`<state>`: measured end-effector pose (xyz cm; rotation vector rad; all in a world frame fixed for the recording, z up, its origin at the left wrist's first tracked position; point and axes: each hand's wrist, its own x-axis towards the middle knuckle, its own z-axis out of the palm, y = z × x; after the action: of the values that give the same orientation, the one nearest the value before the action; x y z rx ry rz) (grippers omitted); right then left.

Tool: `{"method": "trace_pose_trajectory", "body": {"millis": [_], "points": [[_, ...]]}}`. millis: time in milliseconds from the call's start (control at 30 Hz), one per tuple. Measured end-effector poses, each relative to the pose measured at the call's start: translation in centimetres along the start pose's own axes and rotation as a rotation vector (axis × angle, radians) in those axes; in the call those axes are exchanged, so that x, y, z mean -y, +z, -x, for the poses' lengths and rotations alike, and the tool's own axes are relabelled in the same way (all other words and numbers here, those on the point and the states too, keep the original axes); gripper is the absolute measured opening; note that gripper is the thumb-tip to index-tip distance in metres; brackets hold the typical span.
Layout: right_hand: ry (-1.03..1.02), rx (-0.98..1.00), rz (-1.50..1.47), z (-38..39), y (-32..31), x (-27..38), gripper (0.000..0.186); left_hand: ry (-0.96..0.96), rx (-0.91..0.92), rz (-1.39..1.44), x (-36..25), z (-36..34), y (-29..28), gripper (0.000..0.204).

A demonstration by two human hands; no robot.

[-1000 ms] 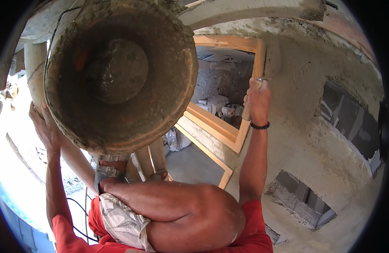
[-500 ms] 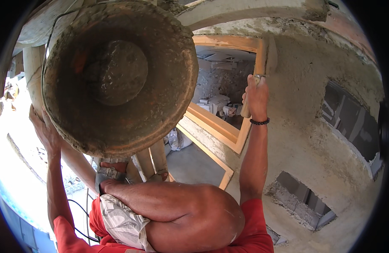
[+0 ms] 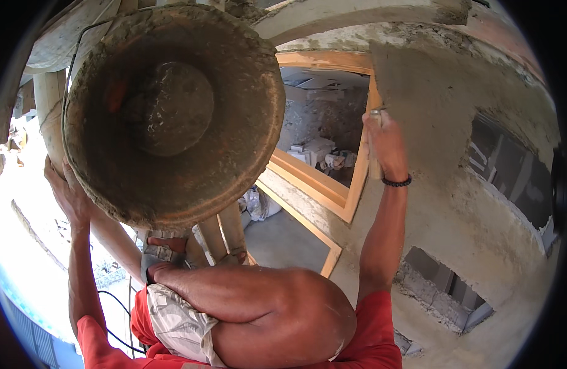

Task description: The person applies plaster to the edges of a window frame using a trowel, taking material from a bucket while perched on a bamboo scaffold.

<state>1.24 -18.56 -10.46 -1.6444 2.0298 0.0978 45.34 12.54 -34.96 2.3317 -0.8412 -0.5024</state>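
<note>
My right hand [image 3: 388,146] is closed round the wooden handle of a trowel [image 3: 375,166], beside the right side of a wooden window frame [image 3: 359,184]. The trowel's blade is hard to make out against the grey plastered wall [image 3: 437,147]. On the left, my left hand [image 3: 69,195] is wrapped round a round wooden pole [image 3: 113,237], close to the rim of a bucket. That large mortar-crusted bucket [image 3: 172,197] stands in front of me with its mouth toward me. Only a thin layer of wet mortar shows at its bottom.
My bent leg [image 3: 265,301] and sandalled foot rest on wooden planks [image 3: 231,230]. A curved beam [image 3: 357,17] crosses above the window. Two rough openings [image 3: 511,166] break the wall on the right. Rubble lies inside the window, and bright ground shows far below on the left.
My right hand has moved slightly right and down with the trowel, whose blade has turned from plain view. My left hand keeps its place on the pole.
</note>
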Motion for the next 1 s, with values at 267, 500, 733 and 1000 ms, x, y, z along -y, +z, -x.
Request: {"method": "trace_pose_trajectory", "body": {"millis": [267, 500, 733, 1000], "points": [[-0.017, -0.198, -0.142, 1.6, 3.1, -1.6, 0.029, -0.069, 0.005, 0.016, -0.6, -0.1, 0.1, 0.064], [-0.005, -0.223, -0.153, 0.9, 3.7, -2.7, 0.029, -0.051, -0.003, 0.008, -0.6, 0.0, 0.0, 0.061], [-0.033, -0.221, -0.067, 0.7, 4.2, -4.0, 0.032, -0.016, 0.002, -0.004, 0.1, 0.0, 0.2, 0.059], [-0.017, -0.243, -0.059, 0.4, 4.6, -3.9, 0.033, 0.006, 0.003, -0.007, 0.4, -0.1, 0.2, 0.061]]}}
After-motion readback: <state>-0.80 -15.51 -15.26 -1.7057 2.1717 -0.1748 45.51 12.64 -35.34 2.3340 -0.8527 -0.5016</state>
